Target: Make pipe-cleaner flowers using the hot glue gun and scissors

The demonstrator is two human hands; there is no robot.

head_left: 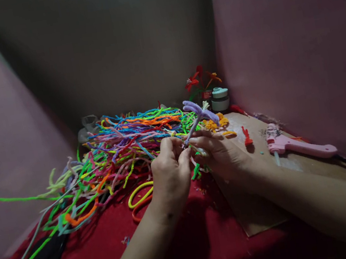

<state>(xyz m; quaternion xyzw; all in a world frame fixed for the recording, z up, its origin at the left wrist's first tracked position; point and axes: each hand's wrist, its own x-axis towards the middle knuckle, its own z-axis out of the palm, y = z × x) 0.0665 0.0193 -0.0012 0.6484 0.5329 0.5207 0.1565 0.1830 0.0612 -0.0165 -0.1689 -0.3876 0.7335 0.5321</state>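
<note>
My left hand (169, 172) and my right hand (219, 152) meet over the red cloth (112, 243), both pinched on the stem of a purple pipe-cleaner flower (199, 113). The flower's looped purple petals and pale centre stick up above my fingertips. A green pipe-cleaner piece (196, 171) hangs below my hands. Just behind my left hand spreads a big tangled pile of coloured pipe cleaners (120, 152).
A pink glue gun (297, 148) lies on a brown cardboard sheet (261, 212) at the right, its cord trailing off. A small red piece (247, 138), orange scraps (217, 122), a round white-and-green container (220, 99) and finished red flowers (199, 80) stand at the back. Walls close in on both sides.
</note>
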